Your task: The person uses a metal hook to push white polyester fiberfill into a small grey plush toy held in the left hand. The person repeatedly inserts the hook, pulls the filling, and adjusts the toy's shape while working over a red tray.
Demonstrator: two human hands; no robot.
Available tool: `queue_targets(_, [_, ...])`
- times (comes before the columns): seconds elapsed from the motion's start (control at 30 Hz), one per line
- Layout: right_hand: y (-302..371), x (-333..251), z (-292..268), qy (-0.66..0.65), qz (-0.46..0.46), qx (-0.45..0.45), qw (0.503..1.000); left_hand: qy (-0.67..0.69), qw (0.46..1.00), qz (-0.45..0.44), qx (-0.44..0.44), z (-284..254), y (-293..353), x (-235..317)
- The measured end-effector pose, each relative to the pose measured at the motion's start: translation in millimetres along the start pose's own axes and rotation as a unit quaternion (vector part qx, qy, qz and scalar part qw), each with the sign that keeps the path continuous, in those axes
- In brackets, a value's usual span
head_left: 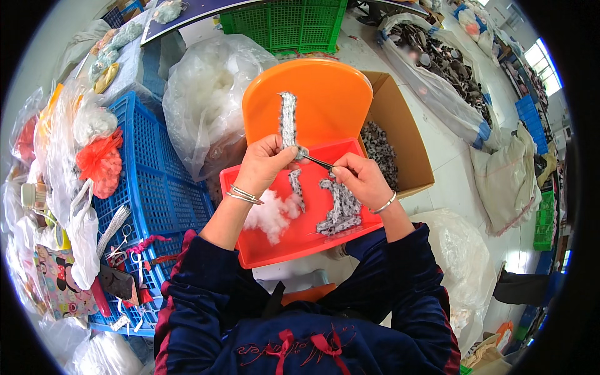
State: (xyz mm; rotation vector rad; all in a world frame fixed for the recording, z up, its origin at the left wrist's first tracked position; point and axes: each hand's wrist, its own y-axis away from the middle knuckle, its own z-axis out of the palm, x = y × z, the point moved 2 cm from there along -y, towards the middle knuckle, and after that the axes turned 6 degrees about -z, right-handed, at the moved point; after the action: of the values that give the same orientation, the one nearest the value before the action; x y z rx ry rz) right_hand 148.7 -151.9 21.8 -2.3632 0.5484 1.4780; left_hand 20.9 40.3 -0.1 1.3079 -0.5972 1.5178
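My left hand (pixel 269 160) pinches the lower end of a grey-and-white fuzzy fabric strip (pixel 288 122), which stands upright above the fingers. In my right hand (pixel 367 182) is a slim dark metal tool (pixel 317 162), its tip meeting the strip's end at my left fingertips. Whether the tip is inside the strip, I cannot tell. Both hands are over a red tray (pixel 281 255). White fluffy stuffing (pixel 270 217) lies in it below my left hand. Another short grey strip (pixel 297 189) rests mid-tray, and a pile of similar pieces (pixel 341 209) lies near my right hand.
An orange chair (pixel 306 84) stands behind the tray. To its right is a cardboard box (pixel 409 140) with grey pieces; to its left, a clear bag of stuffing (pixel 215 94). At left, a blue crate (pixel 156 169) holds scissors (pixel 122 242) and bags. A green crate (pixel 284 25) is farther off.
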Motion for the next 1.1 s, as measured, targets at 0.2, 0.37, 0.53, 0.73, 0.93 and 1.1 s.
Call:
queue_targets(0.2, [-1,-5,0,0.015,-0.009,0.013,1.000,0.008,1.000,-0.015,-0.013,0,2,2])
queue_targets(0.37, [1,-7,-3,0.047,-0.036,0.017,0.998,-0.097,0.993,-0.050,-0.039,-3,5,11])
queue_targets(0.53, [1,-14,-5,0.076,-0.049,0.011,0.996,-0.081,0.995,-0.050,-0.043,-4,8,14])
queue_targets(0.73, [2,-14,-7,0.105,-0.068,0.011,0.992,-0.101,0.993,-0.038,-0.043,-5,7,12])
queue_targets(0.93, [2,-15,-7,0.104,-0.068,0.019,0.992,-0.127,0.992,-0.017,-0.017,-1,6,11])
queue_targets(1.1, [3,-16,-7,0.093,-0.056,0.015,0.994,-0.120,0.992,-0.026,-0.021,0,6,11])
